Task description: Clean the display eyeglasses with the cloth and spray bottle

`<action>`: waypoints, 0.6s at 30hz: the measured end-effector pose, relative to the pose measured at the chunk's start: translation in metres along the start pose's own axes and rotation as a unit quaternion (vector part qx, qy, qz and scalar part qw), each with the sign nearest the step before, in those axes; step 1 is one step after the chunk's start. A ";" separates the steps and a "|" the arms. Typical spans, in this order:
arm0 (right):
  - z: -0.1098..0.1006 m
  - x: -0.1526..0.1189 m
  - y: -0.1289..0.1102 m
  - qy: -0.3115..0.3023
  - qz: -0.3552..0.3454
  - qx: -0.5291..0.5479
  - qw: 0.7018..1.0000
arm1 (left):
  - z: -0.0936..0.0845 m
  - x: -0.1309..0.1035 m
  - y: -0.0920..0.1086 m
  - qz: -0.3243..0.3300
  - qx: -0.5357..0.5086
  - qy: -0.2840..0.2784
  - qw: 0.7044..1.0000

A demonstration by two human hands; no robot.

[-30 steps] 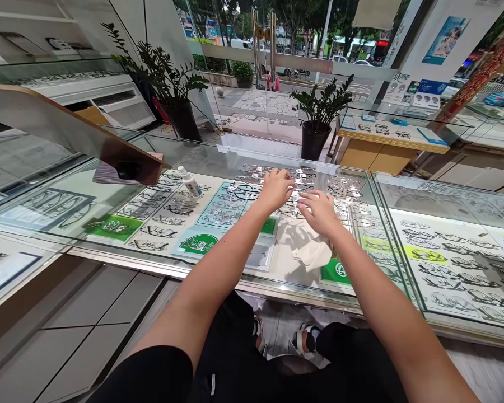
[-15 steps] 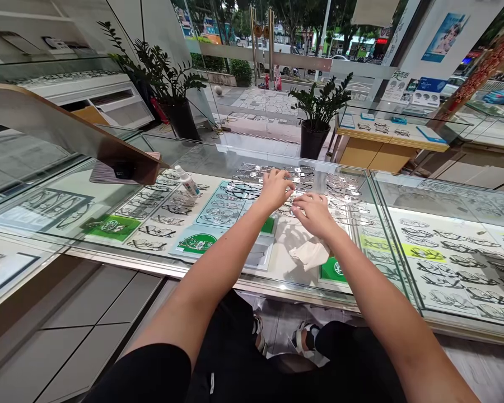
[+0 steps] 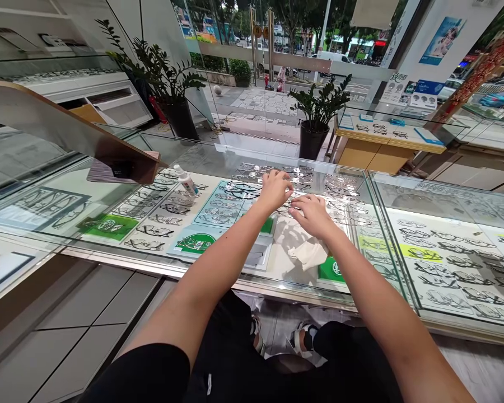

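Note:
My left hand (image 3: 276, 191) is over the glass counter with its fingers bent in a pinch. Just right of it and a little nearer is my right hand (image 3: 312, 215), its fingers also curled. Between the fingertips is a thin-framed pair of eyeglasses (image 3: 292, 196), mostly hidden by the hands and blending with the frames around it. Rows of eyeglasses (image 3: 340, 187) lie beyond and to the right of the hands. A crumpled beige cloth (image 3: 308, 254) rests on the counter below my right wrist, beside a green card (image 3: 331, 270).
A white spray bottle (image 3: 186, 180) stands on the counter to the left. More eyeglasses (image 3: 466, 260) fill the right-hand case. A wooden-edged mirror or panel (image 3: 79, 134) juts over the left side. Potted plants (image 3: 315, 137) stand beyond the counter.
The hands stay almost in place, with only a slight shift of the fingers. The whole view has drifted a little.

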State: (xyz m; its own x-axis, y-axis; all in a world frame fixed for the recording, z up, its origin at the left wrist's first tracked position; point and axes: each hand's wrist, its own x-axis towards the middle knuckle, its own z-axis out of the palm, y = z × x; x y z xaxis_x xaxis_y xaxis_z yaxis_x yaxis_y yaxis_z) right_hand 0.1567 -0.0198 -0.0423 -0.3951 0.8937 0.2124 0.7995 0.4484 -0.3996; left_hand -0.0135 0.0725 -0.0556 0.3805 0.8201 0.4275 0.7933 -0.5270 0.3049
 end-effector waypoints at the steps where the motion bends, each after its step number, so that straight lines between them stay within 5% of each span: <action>1: 0.000 0.000 0.000 0.001 0.001 -0.001 1.000 | 0.000 0.000 0.001 0.000 0.003 -0.002 1.000; 8: 0.002 0.000 0.002 0.005 0.008 -0.011 1.000 | -0.014 -0.003 0.010 0.024 -0.013 0.024 0.999; 14: -0.014 -0.005 0.001 0.085 0.003 -0.010 0.996 | -0.041 -0.006 0.026 0.057 -0.050 0.101 0.992; 18: -0.030 -0.011 0.003 0.126 -0.019 -0.046 0.991 | -0.052 -0.010 0.035 0.122 -0.045 0.068 0.989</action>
State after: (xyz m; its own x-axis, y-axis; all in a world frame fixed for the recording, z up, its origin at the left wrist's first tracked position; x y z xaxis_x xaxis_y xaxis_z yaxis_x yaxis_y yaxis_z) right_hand 0.1766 -0.0285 -0.0192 -0.3093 0.8397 0.4464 0.8283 0.4685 -0.3074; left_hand -0.0144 0.0342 -0.0054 0.4824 0.6316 0.6069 0.6377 -0.7283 0.2509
